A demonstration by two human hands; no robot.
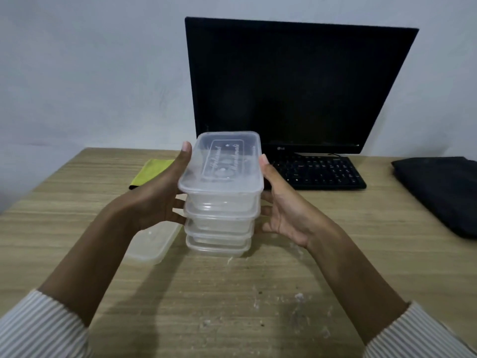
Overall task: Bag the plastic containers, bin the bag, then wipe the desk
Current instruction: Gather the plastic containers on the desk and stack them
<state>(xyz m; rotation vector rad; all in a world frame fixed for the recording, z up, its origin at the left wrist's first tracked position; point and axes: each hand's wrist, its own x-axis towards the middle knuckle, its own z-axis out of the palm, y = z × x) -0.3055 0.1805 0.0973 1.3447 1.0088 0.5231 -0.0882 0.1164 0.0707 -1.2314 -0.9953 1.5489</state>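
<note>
Nearest the viewer, at about six o'clock, the wooden counter (232, 306) carries pale crumbs and smears (299, 297) — nothing there has been wiped yet. Two striped sleeves (38, 326) come in from the bottom corners.

At the centre of the view stands a stack of clear plastic containers (222, 202), four deep as far as can be told, the top one lidded with embossed lettering. The left hand (157, 197) holds the stack from its nine o'clock side, thumb up beside the top lid and fingers curled against the lower tubs. The right hand (281, 210) clamps it from three o'clock in the same manner. So the hands are apart, with the stack pressed between them. Whether the bottom tub rests on the counter or is just lifted cannot be told.

A loose clear lid (152, 244) lies flat at about eight o'clock from the stack, partly under the left wrist.

Further back, at ten o'clock, lies a yellow-green cloth (151, 170) — probably for the wiping. At three o'clock a dark folded item (438, 192) sits at the counter's edge; it may be the bag, though that is a guess. At one o'clock sit a black keyboard (320, 171) and a dark monitor (296, 83).

By this showing the task is at its start: containers gathered, but bagging, binning and wiping all remain.
</note>
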